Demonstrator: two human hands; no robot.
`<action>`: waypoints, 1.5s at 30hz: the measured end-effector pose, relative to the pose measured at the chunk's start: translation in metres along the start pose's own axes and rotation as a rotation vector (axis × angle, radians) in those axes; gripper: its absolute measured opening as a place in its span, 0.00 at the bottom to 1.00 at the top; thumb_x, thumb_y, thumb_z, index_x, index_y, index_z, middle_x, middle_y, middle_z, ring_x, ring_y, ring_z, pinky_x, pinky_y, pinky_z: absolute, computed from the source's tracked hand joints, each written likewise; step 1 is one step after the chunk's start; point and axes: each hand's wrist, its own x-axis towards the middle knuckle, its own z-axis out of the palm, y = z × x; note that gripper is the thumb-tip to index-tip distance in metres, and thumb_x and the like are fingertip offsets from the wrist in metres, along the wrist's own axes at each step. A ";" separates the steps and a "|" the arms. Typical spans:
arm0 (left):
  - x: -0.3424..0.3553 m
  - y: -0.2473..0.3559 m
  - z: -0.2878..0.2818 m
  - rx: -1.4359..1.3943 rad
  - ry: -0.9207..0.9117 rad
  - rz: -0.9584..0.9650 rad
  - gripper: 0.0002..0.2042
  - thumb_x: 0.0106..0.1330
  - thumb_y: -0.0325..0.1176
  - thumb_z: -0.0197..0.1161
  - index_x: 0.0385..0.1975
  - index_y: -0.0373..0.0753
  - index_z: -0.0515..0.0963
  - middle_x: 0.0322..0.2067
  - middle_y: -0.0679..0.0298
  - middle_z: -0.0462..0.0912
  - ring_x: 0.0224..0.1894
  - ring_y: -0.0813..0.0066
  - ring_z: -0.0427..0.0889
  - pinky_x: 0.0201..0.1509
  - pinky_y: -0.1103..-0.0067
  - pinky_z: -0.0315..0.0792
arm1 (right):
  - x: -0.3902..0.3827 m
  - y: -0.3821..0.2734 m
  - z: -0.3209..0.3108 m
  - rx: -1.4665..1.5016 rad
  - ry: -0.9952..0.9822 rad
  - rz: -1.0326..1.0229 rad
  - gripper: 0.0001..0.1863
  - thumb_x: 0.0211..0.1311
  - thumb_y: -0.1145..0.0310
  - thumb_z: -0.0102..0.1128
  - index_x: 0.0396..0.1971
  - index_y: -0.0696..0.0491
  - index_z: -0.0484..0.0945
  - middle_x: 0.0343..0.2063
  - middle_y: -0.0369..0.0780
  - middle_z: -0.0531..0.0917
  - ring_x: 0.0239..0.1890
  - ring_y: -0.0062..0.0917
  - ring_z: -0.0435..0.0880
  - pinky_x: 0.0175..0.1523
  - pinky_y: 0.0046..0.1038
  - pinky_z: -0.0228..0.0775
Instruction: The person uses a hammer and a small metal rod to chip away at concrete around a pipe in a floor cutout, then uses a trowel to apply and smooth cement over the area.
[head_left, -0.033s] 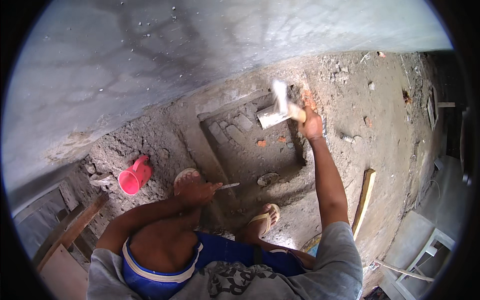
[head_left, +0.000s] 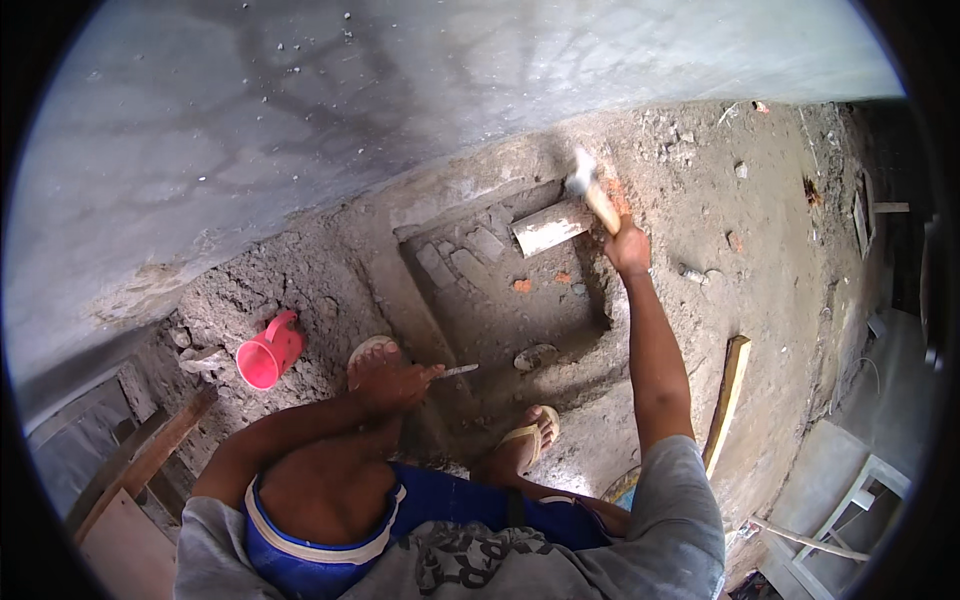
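My right hand (head_left: pixel 627 248) is closed round the wooden handle of a hammer (head_left: pixel 602 208). The hammer's metal head, slightly smeared by motion, is over the far right corner of a shallow rectangular pit (head_left: pixel 428 315). Just left of the handle, a white pipe (head_left: pixel 550 230) juts from that corner into the pit. Exposed orange brick shows beside the handle. Close to my left foot, my left hand (head_left: pixel 393 385) is closed on a thin metal chisel (head_left: pixel 460 371) pointing right over the pit's near left edge. Its grip end is hidden in my fingers.
A pink mug (head_left: pixel 270 352) lies tipped on loose soil at left. Brick pieces (head_left: pixel 468 267) and a round stone (head_left: pixel 536 357) lie in the pit. A grey wall (head_left: pixel 330 110) rises beyond it. At right, a wooden strip (head_left: pixel 727 405) lies on the ground.
The hammer has swung slightly to the right and its handle now points more away from me. My right hand has shifted a little. My left hand has stayed in place.
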 end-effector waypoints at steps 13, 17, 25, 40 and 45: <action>-0.009 -0.005 0.031 -0.058 -0.231 -0.172 0.25 0.72 0.42 0.50 0.70 0.56 0.62 0.40 0.61 0.80 0.40 0.55 0.81 0.47 0.52 0.74 | -0.017 -0.052 -0.032 -0.038 0.273 -0.995 0.10 0.60 0.65 0.59 0.35 0.56 0.74 0.29 0.50 0.83 0.30 0.38 0.85 0.38 0.40 0.80; 0.004 0.001 0.025 0.060 -0.341 -0.195 0.24 0.71 0.43 0.51 0.68 0.62 0.64 0.42 0.63 0.81 0.43 0.49 0.80 0.51 0.41 0.67 | 0.029 0.002 0.015 -0.013 -0.036 0.135 0.14 0.59 0.64 0.59 0.38 0.59 0.75 0.36 0.57 0.83 0.40 0.44 0.85 0.47 0.43 0.76; 0.022 0.011 -0.043 -0.514 -0.391 -0.600 0.20 0.72 0.54 0.45 0.48 0.59 0.83 0.58 0.37 0.70 0.61 0.32 0.69 0.68 0.47 0.58 | -0.053 -0.065 0.005 0.113 0.213 -0.441 0.12 0.53 0.74 0.62 0.37 0.55 0.71 0.24 0.48 0.81 0.22 0.37 0.82 0.29 0.40 0.78; -0.006 -0.002 0.019 -0.043 -0.106 -0.147 0.26 0.69 0.39 0.53 0.68 0.48 0.65 0.37 0.61 0.79 0.39 0.60 0.82 0.43 0.59 0.76 | -0.034 -0.059 0.004 0.083 0.121 -0.371 0.10 0.53 0.71 0.60 0.35 0.57 0.72 0.28 0.52 0.82 0.29 0.42 0.84 0.34 0.42 0.77; 0.003 -0.003 0.009 -0.506 -0.273 -0.374 0.20 0.71 0.53 0.47 0.62 0.70 0.71 0.54 0.36 0.74 0.59 0.24 0.68 0.67 0.42 0.57 | 0.008 -0.013 0.009 -0.192 0.252 -0.719 0.08 0.52 0.72 0.63 0.29 0.52 0.72 0.21 0.42 0.79 0.24 0.29 0.81 0.27 0.33 0.77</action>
